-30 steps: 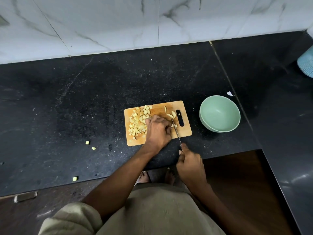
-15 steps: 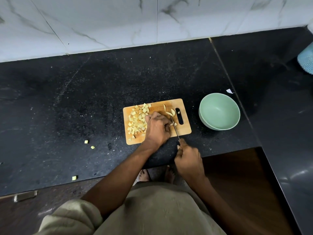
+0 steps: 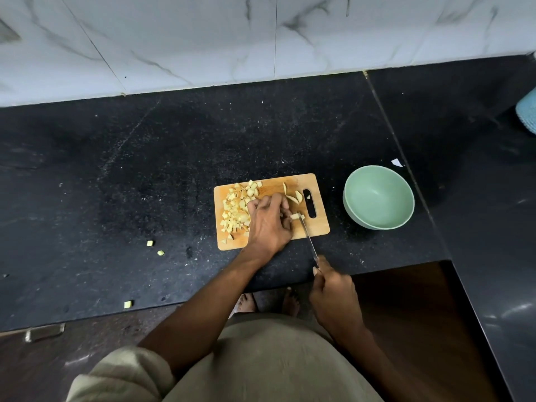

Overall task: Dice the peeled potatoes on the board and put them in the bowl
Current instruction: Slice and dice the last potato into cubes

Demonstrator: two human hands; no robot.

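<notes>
Yellow diced potatoes (image 3: 236, 208) heaped on wooden board (image 3: 317, 224), green bowl (image 3: 378, 197) seemingly empty

Feed reads dim overall from my end. Black desk (image 3: 145, 175) soaks up light; the marble wall (image 3: 261, 39) is the brightest zone, evenly lit, no hard hotspots. Soft glare streaks on the polished surface at lower right. Shadows diffuse, faint one around the bowl (image 3: 378, 197). Wide-angle bowing visible along the wall line. Centre sharp; clothing at the bottom edge soft.
</notes>
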